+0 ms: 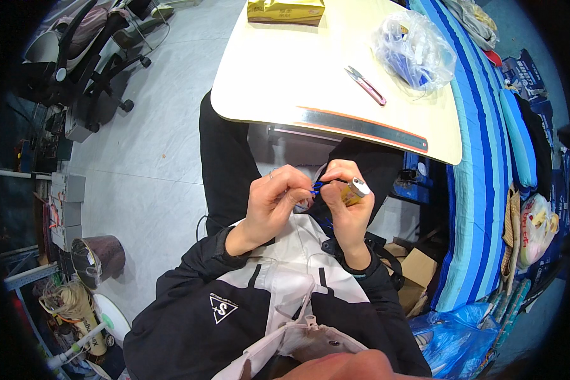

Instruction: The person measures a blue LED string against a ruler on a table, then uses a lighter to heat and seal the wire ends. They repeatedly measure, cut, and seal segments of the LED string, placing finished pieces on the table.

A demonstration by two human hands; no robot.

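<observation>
I sit over a pale grey floor (152,171), my knees tucked under the near edge of a cream table (285,82) whose front rim carries a long metal ruler (361,128). My 2 hands meet just below that edge, above my lap. My right hand (347,209) is closed around a small yellow lighter (353,191) with a silver cap, held tilted with the cap up and to the right. My left hand (269,202) pinches a thin blue piece (315,187) between thumb and forefinger, its tip touching the right hand just beside the lighter; what the blue piece is I cannot tell.

Beyond the hands, the tabletop holds pink-handled snips (365,85), a clear plastic bag (413,47) of blue pieces near the right rim, and a yellow box (285,11) at the far edge. To my right a blue striped mattress (481,190) crowds in close; to my left the floor lies open as far as the black office chair (98,47).
</observation>
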